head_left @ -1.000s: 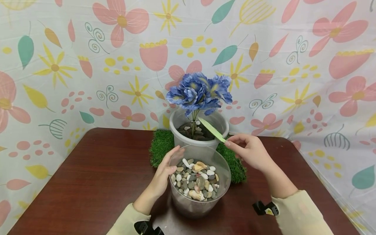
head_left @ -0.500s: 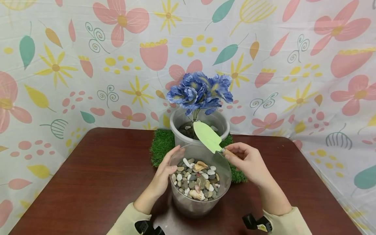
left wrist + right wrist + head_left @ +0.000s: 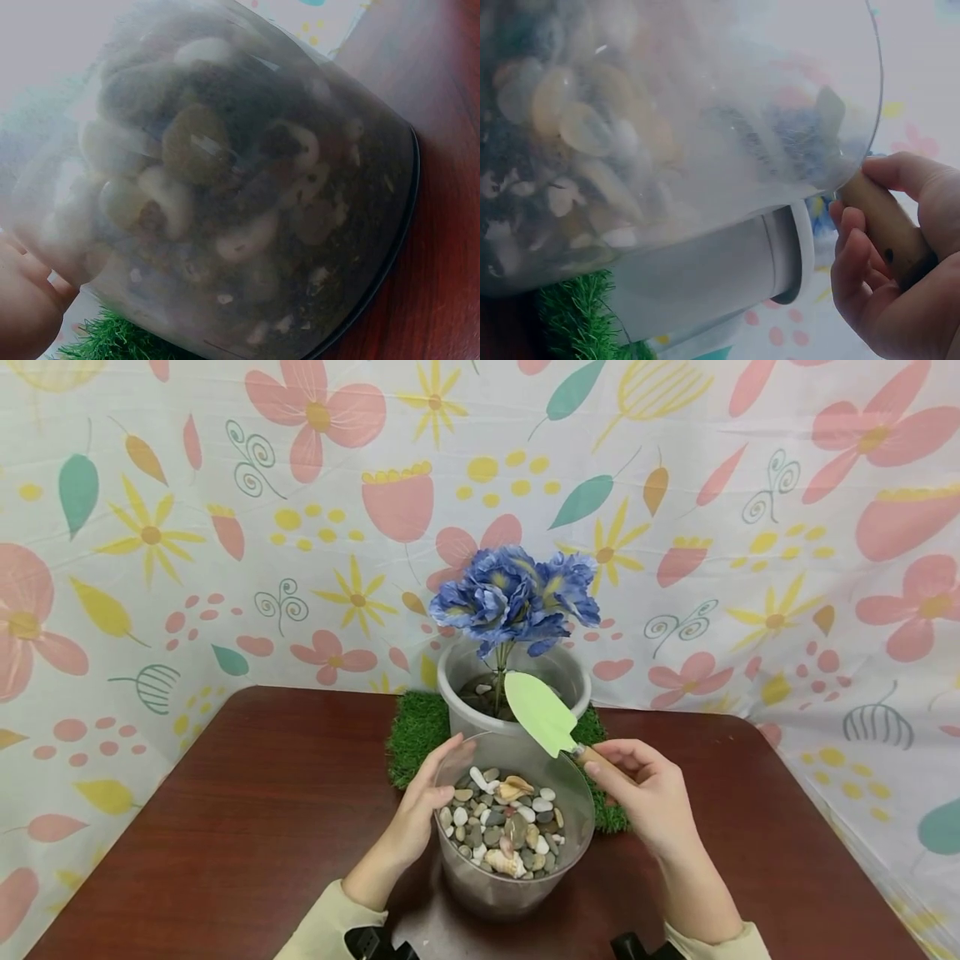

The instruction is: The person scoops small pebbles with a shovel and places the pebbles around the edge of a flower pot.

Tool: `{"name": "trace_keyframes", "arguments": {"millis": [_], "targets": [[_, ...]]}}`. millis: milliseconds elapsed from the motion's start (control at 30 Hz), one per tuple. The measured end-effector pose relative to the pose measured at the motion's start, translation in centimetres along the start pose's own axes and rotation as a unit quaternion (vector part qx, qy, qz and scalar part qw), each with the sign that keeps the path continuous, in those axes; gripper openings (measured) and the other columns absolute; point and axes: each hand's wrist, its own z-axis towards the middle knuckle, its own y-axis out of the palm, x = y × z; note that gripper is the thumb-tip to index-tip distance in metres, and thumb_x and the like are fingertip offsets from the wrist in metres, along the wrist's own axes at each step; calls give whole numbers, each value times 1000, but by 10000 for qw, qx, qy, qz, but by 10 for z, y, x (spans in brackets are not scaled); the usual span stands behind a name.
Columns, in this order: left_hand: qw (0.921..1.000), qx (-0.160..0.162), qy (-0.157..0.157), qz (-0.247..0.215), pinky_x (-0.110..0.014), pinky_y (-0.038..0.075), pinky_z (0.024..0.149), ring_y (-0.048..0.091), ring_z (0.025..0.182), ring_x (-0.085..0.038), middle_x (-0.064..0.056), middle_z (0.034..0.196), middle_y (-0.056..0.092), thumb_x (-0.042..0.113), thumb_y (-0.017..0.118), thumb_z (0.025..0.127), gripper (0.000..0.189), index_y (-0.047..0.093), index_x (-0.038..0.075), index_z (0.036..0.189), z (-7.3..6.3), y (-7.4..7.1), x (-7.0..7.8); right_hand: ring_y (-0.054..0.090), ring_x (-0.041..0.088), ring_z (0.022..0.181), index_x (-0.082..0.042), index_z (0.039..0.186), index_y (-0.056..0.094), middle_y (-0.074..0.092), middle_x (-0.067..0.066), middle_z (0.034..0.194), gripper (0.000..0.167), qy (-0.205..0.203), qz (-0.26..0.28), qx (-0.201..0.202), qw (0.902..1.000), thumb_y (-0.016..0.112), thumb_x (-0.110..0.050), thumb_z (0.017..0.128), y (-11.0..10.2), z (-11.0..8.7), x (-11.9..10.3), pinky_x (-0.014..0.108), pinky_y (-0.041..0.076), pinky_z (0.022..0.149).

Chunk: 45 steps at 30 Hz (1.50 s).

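Observation:
My right hand (image 3: 656, 797) grips the wooden handle of a small trowel (image 3: 542, 712) with a pale green blade. The blade points up and left, over the back rim of a clear plastic pot and overlapping the planter behind. In the right wrist view, fingers and thumb wrap the handle (image 3: 889, 232) beside the pot's rim. The clear pot (image 3: 491, 893) holds pebbles (image 3: 495, 818) and a few seashells (image 3: 504, 863). My left hand (image 3: 420, 802) rests against its left side, fingers extended along the wall. Through that wall, the left wrist view shows stones above dark material.
Behind the clear pot stands a light grey planter (image 3: 468, 718) with blue artificial flowers (image 3: 513, 597). It sits on a green artificial grass mat (image 3: 416, 739). The brown table (image 3: 285, 810) ends at a flower-patterned cloth (image 3: 315, 527).
The right hand has moved lower and turned the trowel, so its blade shows broad face-on instead of edge-on. The left hand stays at the clear pot. The view has shifted slightly.

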Motion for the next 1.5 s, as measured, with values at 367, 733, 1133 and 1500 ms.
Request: {"name": "trace_keyframes", "arguments": {"millis": [367, 733, 1133, 1500], "targets": [[10000, -1, 52, -10, -25, 30, 107, 40, 133, -24, -31, 144, 35, 12, 34, 89, 60, 22, -3, 147, 0, 0, 1, 59, 12, 61, -2, 99, 65, 67, -3, 84, 22, -7, 283, -153, 9995, 67, 7, 79, -7, -5, -7, 28, 51, 49], [9998, 0, -161, 91, -30, 30, 107, 39, 134, -18, -25, 146, 36, 12, 33, 90, 60, 23, 3, 149, -1, -2, 1, 66, 9, 66, 5, 102, 65, 72, -3, 90, 23, -560, 521, -426, 9962, 64, 11, 80, -14, -7, -11, 23, 53, 55], [9999, -44, 51, -90, -24, 31, 105, 38, 135, -16, -31, 145, 33, 10, 33, 90, 60, 20, -4, 147, 1, 0, 1, 71, 10, 79, 8, 103, 58, 74, -2, 96, 22, -1168, 156, -534, 9916, 62, 10, 82, -16, -9, -13, 25, 56, 62], [9999, -44, 129, -77, -25, 32, 105, 41, 133, -19, -34, 143, 33, 10, 32, 90, 60, 20, -6, 146, 0, 1, 1, 68, 3, 81, -2, 103, 63, 72, -4, 97, 25, -1742, -1439, 12, 9741, 66, 6, 80, -13, -22, -24, 14, 49, 61]]}}
